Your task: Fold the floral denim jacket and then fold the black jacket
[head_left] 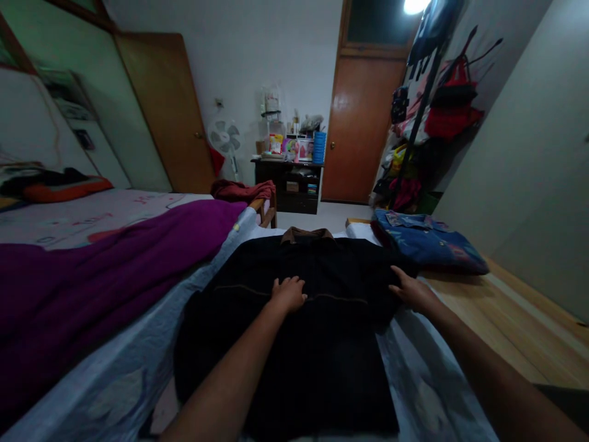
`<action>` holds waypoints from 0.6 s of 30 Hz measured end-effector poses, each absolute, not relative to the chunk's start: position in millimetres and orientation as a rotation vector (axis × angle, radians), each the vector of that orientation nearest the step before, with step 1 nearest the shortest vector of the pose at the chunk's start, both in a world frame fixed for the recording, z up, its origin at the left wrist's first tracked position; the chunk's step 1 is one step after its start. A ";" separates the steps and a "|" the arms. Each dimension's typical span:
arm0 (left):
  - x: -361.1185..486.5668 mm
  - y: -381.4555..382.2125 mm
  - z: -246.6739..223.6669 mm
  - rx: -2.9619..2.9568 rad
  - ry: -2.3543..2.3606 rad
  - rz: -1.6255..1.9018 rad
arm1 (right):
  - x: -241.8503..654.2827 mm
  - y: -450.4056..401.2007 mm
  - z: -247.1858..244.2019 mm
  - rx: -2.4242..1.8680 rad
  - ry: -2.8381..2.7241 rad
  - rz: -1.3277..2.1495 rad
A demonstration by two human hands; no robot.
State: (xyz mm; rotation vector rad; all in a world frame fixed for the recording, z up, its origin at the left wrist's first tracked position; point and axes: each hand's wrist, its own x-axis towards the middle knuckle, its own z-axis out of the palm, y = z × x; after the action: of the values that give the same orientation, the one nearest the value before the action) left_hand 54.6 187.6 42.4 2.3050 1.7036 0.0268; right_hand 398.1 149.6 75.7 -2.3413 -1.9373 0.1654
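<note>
A dim room with pale walls (285,55) spreads out in front of me through the head camera. At the far left, an orange-and-black bundle (64,187) lies on a pale patterned sheet, and a purple blanket (175,252) slopes down toward me. Behind them stand a brown wooden door (161,110) and a white fan (224,136); a dark red cloth (242,191) is heaped on a wooden edge near the middle.

At centre, a black shirt (317,362) lies spread on a light blue patterned cloth (119,393). Its long axis runs away from me: the brown collar (309,235) points to the far end, toward a dark shelf unit (285,184), and the hem is nearest me. A thin brown line crosses the chest. I see the left hand (289,294) palm down on the shirt's front at about that line, its fingers slightly spread.

Farther right, the right hand (409,291) is at the shirt's right sleeve (380,276), thumb and fingers apart; I cannot tell whether it grips any fabric. Just beyond it, a folded denim garment (427,242) rests on a pale wooden surface (501,325). Red and black bags (453,98) hang behind.
</note>
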 end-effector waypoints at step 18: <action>-139.3 149.5 69.8 2.117 2.091 0.213 | 446.9 143.5 168.8 -2.294 -1.757 -0.499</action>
State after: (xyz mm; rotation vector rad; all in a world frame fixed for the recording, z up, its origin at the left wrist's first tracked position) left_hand -139.3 149.5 69.8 2.1172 2.0911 0.2135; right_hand 446.9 143.5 168.8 -2.2936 -1.7572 -0.4995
